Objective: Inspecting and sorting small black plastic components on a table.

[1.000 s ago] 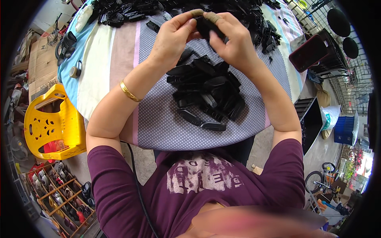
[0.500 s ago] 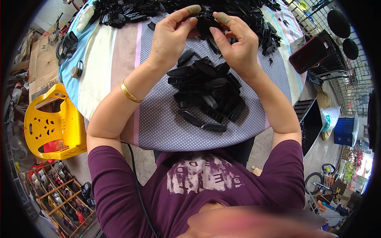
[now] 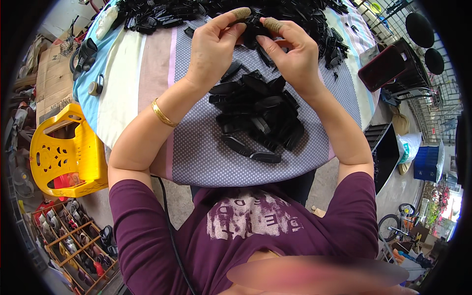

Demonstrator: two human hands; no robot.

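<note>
Black plastic part (image 3: 253, 25), one: beyond the small pile of black parts (image 3: 260, 115), between the hands. Right hand (image 3: 297, 55): thumb and forefinger clamped on the part. Left hand (image 3: 212, 51): thumb and forefinger at its other end; whether clamped cannot be told, black against black. Large heap (image 3: 157, 14): beyond the pile. Tablecloth (image 3: 206, 160), dotted grey: under the pile. Yellow chair (image 3: 91, 157): left of the pile.

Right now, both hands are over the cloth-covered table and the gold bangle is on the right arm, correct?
No: the head view shows the gold bangle on the left arm. The left hand and right hand are over the cloth-covered table.
</note>
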